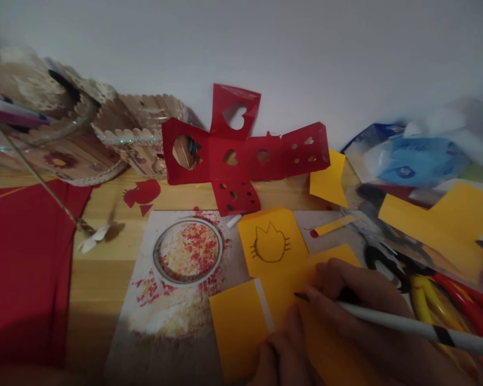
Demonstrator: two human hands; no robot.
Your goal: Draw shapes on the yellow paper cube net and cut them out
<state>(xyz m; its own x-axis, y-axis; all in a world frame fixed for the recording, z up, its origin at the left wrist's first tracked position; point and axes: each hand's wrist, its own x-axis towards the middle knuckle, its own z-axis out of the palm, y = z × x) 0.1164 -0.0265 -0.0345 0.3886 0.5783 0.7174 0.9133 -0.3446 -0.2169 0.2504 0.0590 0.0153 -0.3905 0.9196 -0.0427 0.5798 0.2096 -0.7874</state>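
Note:
A white pencil [386, 316] with a dark tip is in my right hand [370, 305], its point on a yellow cross-shaped paper cutout [237, 311]. My left hand [282, 359] has its bent fingers on the cutout's lower part, gripping it. Beside those fingertips, a narrow white strip [264, 305] lies across the cutout; whether they touch it I cannot tell. On the upper panel is a drawn cat head [271, 244] with ears and whiskers. Under the cutout lies a pale board [124, 354] with a printed plate picture.
Behind stands a red cutout box [233, 147] with heart and round holes. Red paper [28, 279] and a stick with a white flower [90, 238] are left. Decorated wooden containers [64, 155] stand at the back. Scissors [386, 268] and yellow paper pieces [443, 225] lie right.

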